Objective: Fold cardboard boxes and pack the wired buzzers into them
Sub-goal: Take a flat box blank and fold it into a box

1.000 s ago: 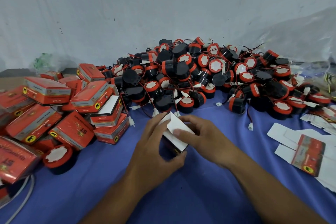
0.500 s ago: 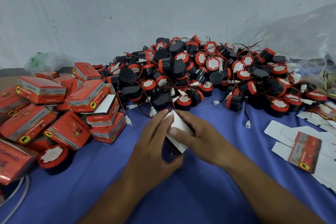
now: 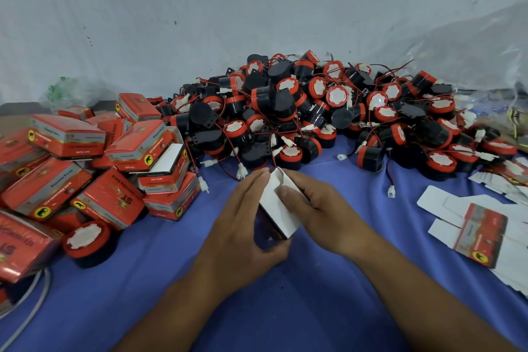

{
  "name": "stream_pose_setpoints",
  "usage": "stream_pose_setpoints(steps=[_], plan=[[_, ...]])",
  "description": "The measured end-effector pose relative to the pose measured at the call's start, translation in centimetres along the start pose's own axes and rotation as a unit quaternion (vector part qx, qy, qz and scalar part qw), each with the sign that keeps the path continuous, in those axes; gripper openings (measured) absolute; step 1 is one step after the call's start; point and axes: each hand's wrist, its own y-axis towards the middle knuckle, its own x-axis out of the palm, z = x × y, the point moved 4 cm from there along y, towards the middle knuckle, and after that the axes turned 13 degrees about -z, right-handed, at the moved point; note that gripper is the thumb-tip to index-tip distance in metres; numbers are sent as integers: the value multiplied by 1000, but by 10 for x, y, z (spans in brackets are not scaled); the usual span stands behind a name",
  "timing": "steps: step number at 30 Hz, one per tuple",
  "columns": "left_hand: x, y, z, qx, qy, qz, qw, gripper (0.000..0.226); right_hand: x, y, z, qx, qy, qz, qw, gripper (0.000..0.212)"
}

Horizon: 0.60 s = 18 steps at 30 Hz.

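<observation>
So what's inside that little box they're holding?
Nothing inside shows. The box has its white flap folded over the opening, and the left hand and right hand grip its sides. Whether it is filled cannot be told.

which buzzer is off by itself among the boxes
The lone buzzer at lower left, white face up, beside the red boxes; all others are heaped in the central pile.

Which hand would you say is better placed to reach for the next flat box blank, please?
Probably the right hand: the flat box blanks lie on its side of the blue cloth. The left hand, also holding the box, has the packed boxes on its side.
</observation>
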Motion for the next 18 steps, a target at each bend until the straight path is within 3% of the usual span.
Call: stream_pose_setpoints(steps=[6,8,12,18], plan=[[1,-1,-5,-9,-7,2,1000,83,12,3,0,43,3,-63,997,74],[1,-1,-6,-11,-6,1,1000,83,13,2,1,43,13,-64,997,73],[3,0,-6,-10,3,1,1000,82,7,3,3,51,204,-18,977,39],[3,-2,-8,-31,21,-9,999,91,7,3,-1,31,55,22,998,44]])
